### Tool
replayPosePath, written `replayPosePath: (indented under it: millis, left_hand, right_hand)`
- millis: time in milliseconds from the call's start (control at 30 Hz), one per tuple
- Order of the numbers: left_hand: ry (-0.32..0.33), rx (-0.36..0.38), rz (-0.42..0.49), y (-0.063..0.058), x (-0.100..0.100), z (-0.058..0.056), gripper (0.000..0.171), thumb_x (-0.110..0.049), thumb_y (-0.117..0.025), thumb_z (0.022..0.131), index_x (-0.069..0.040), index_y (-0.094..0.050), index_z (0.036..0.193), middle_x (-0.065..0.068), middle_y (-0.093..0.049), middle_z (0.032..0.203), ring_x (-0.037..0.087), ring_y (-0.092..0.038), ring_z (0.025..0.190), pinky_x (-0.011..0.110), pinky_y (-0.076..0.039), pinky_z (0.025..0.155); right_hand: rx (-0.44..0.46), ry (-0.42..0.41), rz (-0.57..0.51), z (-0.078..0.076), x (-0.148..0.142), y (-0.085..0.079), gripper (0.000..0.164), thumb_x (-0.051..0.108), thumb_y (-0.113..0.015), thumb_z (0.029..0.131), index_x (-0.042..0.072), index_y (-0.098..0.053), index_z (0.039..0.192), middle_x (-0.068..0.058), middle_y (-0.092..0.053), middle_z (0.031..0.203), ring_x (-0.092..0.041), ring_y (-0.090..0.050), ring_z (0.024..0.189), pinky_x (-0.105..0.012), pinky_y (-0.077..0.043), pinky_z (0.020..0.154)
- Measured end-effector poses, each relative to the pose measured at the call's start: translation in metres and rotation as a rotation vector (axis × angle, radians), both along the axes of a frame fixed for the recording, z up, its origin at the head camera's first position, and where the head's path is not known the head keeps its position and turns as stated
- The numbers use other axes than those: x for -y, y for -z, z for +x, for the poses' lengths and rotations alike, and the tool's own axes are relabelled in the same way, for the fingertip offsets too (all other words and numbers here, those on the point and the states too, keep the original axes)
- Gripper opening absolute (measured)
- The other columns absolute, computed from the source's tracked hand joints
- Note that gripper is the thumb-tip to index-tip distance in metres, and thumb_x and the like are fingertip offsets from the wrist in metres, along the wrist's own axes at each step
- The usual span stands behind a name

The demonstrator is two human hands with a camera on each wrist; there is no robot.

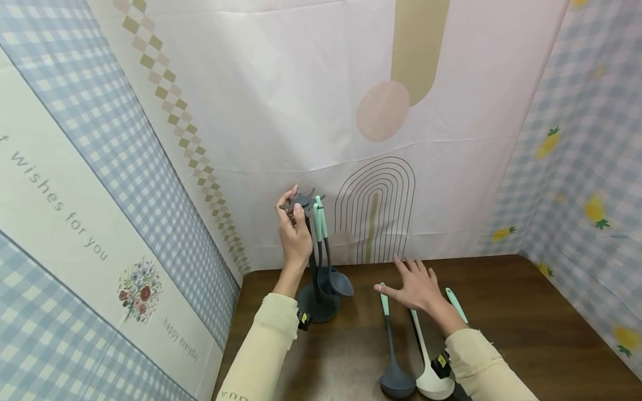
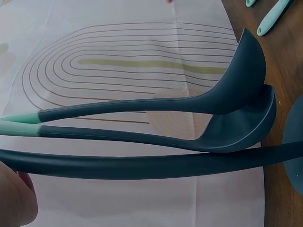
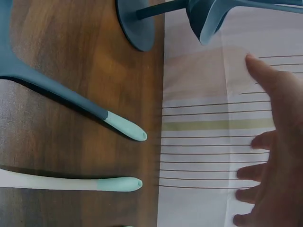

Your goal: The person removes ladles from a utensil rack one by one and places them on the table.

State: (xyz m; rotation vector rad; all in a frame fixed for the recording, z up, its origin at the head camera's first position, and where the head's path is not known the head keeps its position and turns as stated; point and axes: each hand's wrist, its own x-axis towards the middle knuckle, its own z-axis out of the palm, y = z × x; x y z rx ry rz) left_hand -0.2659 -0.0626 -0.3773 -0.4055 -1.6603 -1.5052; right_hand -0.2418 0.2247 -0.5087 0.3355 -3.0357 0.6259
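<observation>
My left hand (image 1: 295, 238) grips the hooked top of a dark utensil stand (image 1: 319, 309), thumb in front and fingers behind. Two dark ladles with mint handles hang from its hooks; the front ladle (image 1: 343, 284) has its bowl low over the round base. In the left wrist view, both ladle bowls (image 2: 244, 71) overlap beside the stand's pole (image 2: 118, 165). My right hand (image 1: 418, 287) is held with spread fingers above the back of the table, holding nothing. Below it lie a dark ladle (image 1: 396, 381) and a white ladle (image 1: 435, 384), mint handles toward the wall.
Another mint handle (image 1: 455, 303) lies right of the white ladle, partly covered by my right forearm. The brown wooden table (image 1: 351, 345) meets a printed cloth wall (image 1: 301, 111) behind. Checked cloth (image 1: 170, 223) hangs at the left, and more at the right.
</observation>
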Motion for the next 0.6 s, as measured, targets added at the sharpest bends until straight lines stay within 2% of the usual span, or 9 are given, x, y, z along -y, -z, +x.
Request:
replayPosePath:
  millis: [100,233,400,600]
  left_hand:
    - [-0.008,-0.025,0.008,0.002,-0.001,-0.002,0.038,-0.002,-0.041,0.109,0.013,-0.043,0.144,0.026,-0.055,0.151,0.013,-0.035,0.068,0.024,-0.029,0.065]
    - [-0.02,-0.048,0.015,0.003,-0.002,-0.004,0.037,-0.001,-0.041,0.108,0.015,-0.044,0.142,0.028,-0.056,0.149,0.011,-0.035,0.066,0.023,-0.029,0.064]
    - [-0.054,-0.051,0.013,0.004,-0.002,-0.006,0.036,-0.003,-0.041,0.109,0.014,-0.046,0.14,0.027,-0.058,0.149,0.005,-0.03,0.06,0.023,-0.027,0.058]
    - [-0.056,-0.024,0.016,0.005,-0.003,-0.007,0.032,-0.007,-0.042,0.109,0.012,-0.049,0.135,0.024,-0.057,0.15,0.001,-0.028,0.06,0.023,-0.027,0.059]
  right_hand:
    - [-0.086,0.002,-0.006,0.0,0.0,0.0,0.112,0.079,-0.063,0.088,0.008,-0.03,0.168,-0.032,-0.024,0.168,-0.056,-0.015,0.155,-0.077,-0.009,0.118]
    - [-0.137,0.005,0.01,0.001,0.003,-0.002,0.117,0.082,-0.064,0.085,0.012,-0.024,0.17,-0.029,-0.018,0.172,-0.051,-0.007,0.159,-0.075,-0.005,0.12]
    - [-0.156,-0.003,0.01,0.003,0.011,-0.01,0.119,0.082,-0.066,0.083,0.012,-0.024,0.17,-0.027,-0.018,0.172,-0.049,-0.005,0.16,-0.075,-0.008,0.12]
    - [-0.201,-0.026,-0.03,0.006,0.028,-0.02,0.115,0.079,-0.069,0.083,0.014,-0.029,0.169,-0.024,-0.024,0.172,-0.048,-0.009,0.16,-0.075,-0.013,0.12]
